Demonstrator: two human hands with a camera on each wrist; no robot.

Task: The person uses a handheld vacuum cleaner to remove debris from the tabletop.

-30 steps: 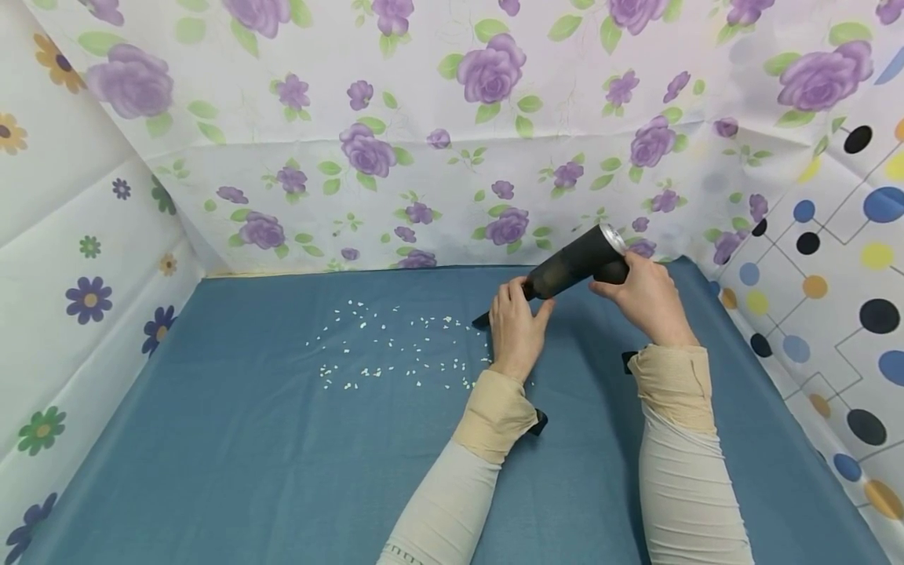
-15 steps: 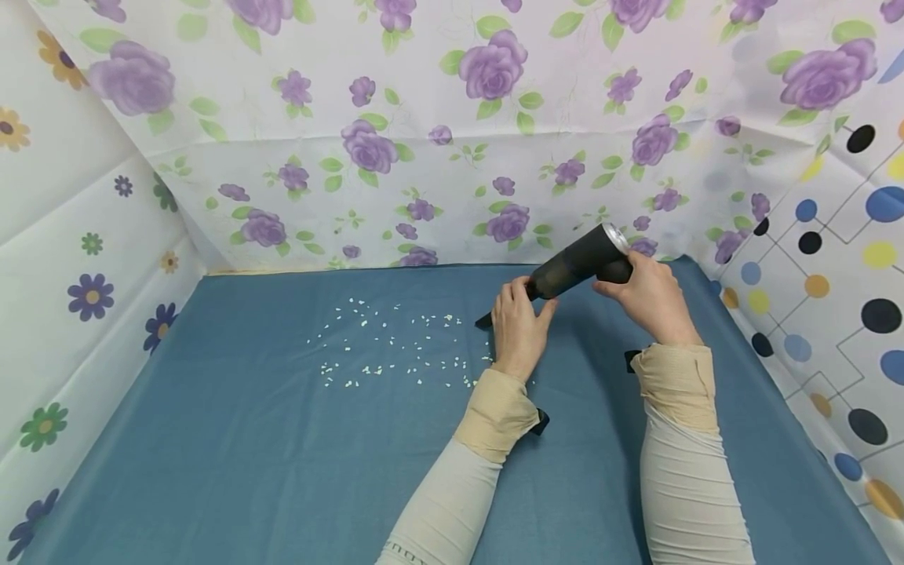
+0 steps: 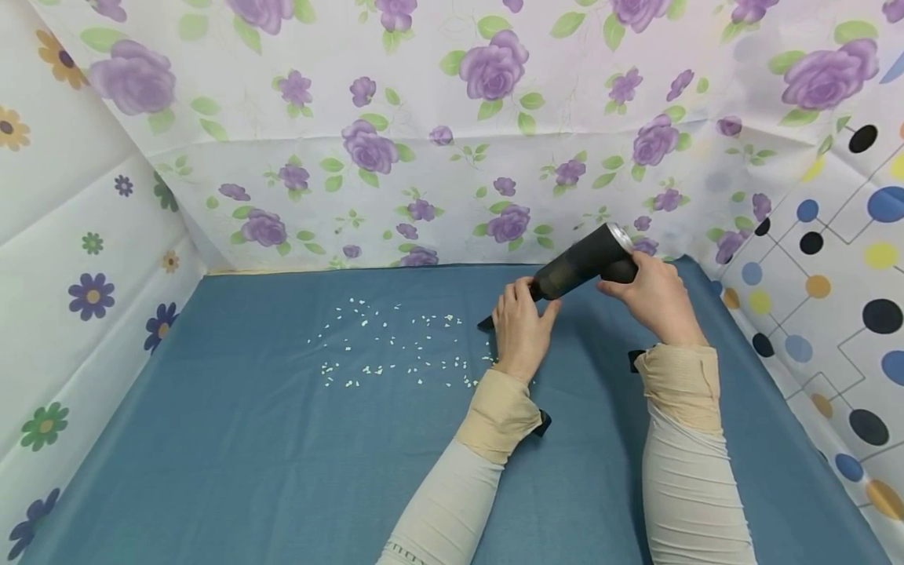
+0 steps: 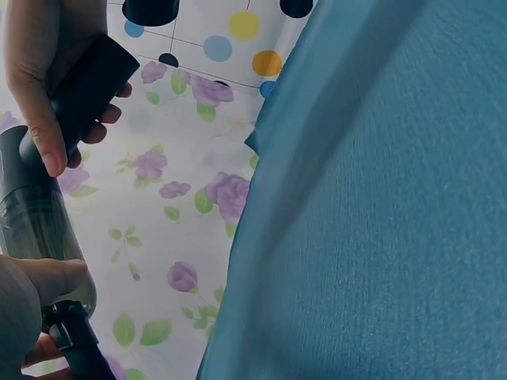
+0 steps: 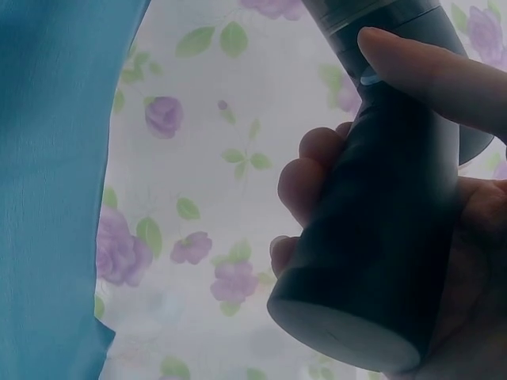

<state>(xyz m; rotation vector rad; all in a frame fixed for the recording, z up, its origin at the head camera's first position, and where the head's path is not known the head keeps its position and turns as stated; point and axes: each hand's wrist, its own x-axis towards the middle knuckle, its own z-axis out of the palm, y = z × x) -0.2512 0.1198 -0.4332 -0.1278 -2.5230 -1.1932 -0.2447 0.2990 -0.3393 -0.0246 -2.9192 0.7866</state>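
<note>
A black handheld vacuum cleaner [image 3: 585,260] is tilted over the blue cloth, its slim nozzle [image 3: 486,323] pointing down and left. My right hand [image 3: 660,298] grips its handle [image 5: 372,237], with the thumb near the top of the grip in the right wrist view. At the front end, my left hand [image 3: 523,333] holds the vacuum where the nozzle joins the clear dust cup [image 4: 40,222]; the thumb and fingertips come round it in the left wrist view. Small white scraps [image 3: 364,323] are scattered to the left of the nozzle. My left hand hides part of the nozzle.
Blue cloth [image 3: 268,463] covers the table. A white sheet with purple roses [image 3: 424,94] rises behind it. Patterned sheets stand at the left [image 3: 92,337] and right [image 3: 805,314] sides, close to the table's edges.
Both hands and the vacuum have shifted very slightly to the right. The scattered scraps look about the same.
</note>
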